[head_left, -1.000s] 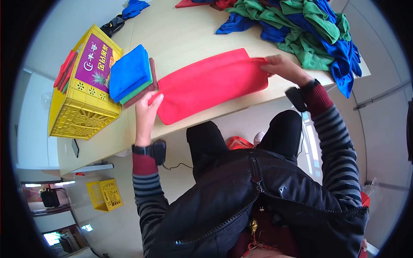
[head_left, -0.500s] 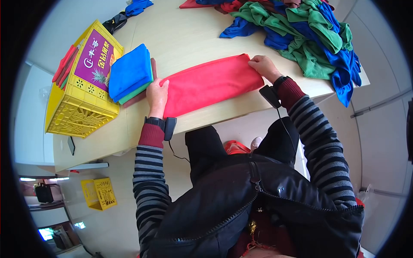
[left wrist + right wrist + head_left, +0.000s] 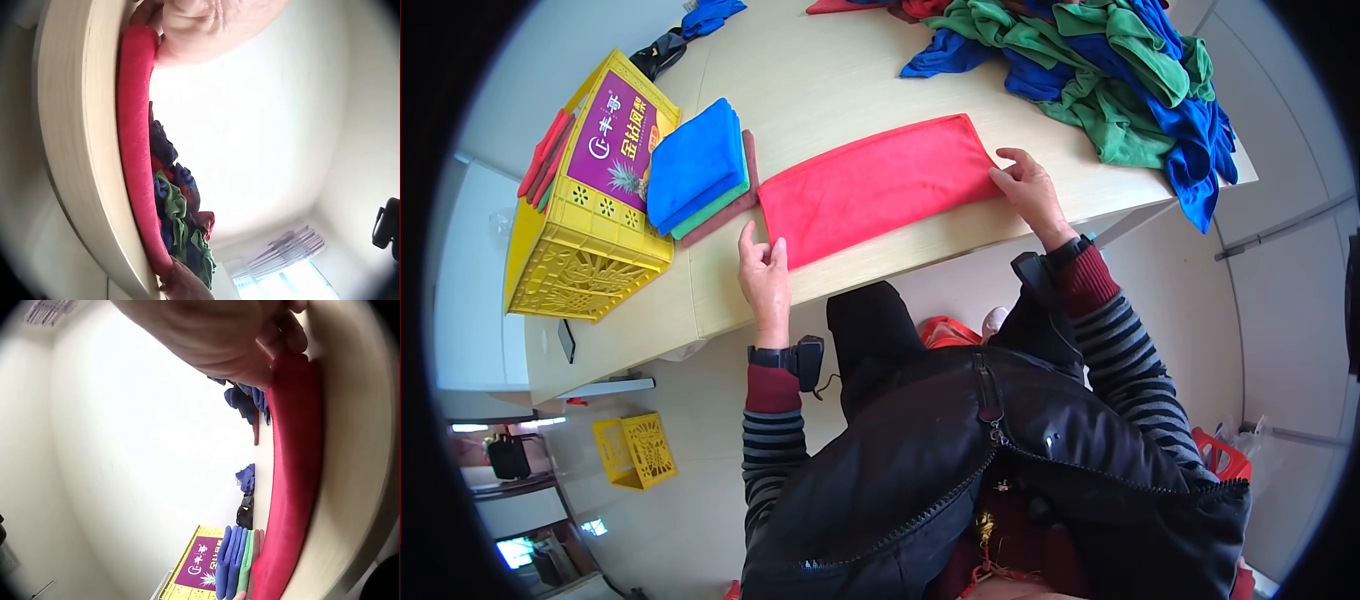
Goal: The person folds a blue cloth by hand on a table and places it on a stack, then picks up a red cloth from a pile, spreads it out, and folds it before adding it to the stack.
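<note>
A red towel (image 3: 875, 190), folded into a long strip, lies along the front of the table. My left hand (image 3: 765, 285) is at its lower left corner, with thumb and forefinger spread apart. At the other end is my right hand (image 3: 1030, 195), its thumb at the towel's right edge and its forefinger extended. The right wrist view shows the right hand (image 3: 219, 337) right at the end of the thick red fold (image 3: 294, 456). A stack of folded cloths, with a blue cloth (image 3: 697, 165) on top of green and brown ones, sits left of the towel.
A yellow crate (image 3: 590, 250) with a purple label stands at the table's left, with folded cloths over its far side. Loose green and blue cloths (image 3: 1100, 90) are heaped at the back right. A phone (image 3: 566, 340) lies near the left edge. Another yellow crate (image 3: 635, 450) is on the floor.
Both hands gripped the red towel's ends earlier. The towel now lies flatter and smoother on the table. Both hands have loosened their fingers, and the left has drawn back toward the front edge.
</note>
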Tool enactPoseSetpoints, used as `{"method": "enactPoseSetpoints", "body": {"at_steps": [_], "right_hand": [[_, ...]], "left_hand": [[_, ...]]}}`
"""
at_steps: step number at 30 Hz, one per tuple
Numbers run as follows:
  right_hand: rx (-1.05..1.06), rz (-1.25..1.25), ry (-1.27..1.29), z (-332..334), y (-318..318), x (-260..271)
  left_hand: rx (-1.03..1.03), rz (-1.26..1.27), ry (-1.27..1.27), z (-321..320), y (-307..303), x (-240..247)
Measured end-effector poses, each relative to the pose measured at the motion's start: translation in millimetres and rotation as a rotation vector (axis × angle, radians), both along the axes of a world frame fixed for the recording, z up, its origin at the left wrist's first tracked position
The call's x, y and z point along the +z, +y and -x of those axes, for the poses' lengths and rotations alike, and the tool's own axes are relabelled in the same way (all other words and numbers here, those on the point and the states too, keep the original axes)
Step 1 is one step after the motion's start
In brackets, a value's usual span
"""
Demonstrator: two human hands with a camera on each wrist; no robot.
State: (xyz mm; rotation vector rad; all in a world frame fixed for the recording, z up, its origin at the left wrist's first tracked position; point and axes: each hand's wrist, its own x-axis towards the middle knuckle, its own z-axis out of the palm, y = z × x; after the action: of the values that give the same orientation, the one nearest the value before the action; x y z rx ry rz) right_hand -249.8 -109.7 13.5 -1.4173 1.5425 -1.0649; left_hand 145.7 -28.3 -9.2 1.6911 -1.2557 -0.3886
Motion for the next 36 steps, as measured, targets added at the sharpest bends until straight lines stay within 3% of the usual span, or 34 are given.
{"method": "enactPoseSetpoints", "body": {"at_steps": [3,8,21,24,30,36], "right_hand": [[0.02,0.023,-0.127,1.0,12.0,0.8],[0.089,-0.064,-0.27,-1.6,19.9,11.0],[0.183,-0.051,-0.211,23.2,43.7,7.9],[0.215,-0.182,-0.289,28.5,51.9,19.9],[0.153,-0.199,-0.327,24.3,57.8,21.7],[0.091,-0.127,-0.294,18.3,59.1,14.6]], "left_hand": [[-0.032,0.089,0.102,9.9,5.3,-3.6],[0.01,0.194,0.002,10.5,0.8,-19.5],[0.056,0.172,-0.136,11.8,4.6,-15.0],[0.054,0.162,-0.156,12.9,8.4,-12.6],[0.032,0.162,-0.09,13.0,19.1,-9.5],[0.01,0.176,-0.179,8.8,19.1,-11.7]]}}
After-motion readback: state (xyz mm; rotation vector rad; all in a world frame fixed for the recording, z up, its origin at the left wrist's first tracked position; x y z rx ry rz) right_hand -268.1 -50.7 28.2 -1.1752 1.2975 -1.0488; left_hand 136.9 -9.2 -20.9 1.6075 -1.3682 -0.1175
